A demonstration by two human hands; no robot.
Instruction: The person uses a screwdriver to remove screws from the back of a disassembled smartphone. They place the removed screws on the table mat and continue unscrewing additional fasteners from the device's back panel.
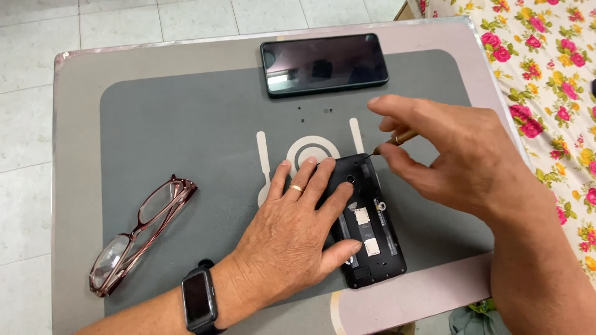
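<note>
A black phone (369, 229) with its back cover off lies on a grey mat (180, 124), showing card slots and a camera lens. My left hand (292, 232), with a gold ring and a black wrist watch, presses flat on the phone's left side. My right hand (447, 155) pinches a thin screwdriver (388, 144) whose tip touches the phone's top right corner. Three tiny dark screws (313, 112) lie on the mat above.
A second black phone (324, 63) lies screen up at the table's far edge. Reddish-framed glasses (139, 232) rest at the left. White opening tools (263, 164) and a white ring lie on the mat. A floral cloth (552, 80) is at the right.
</note>
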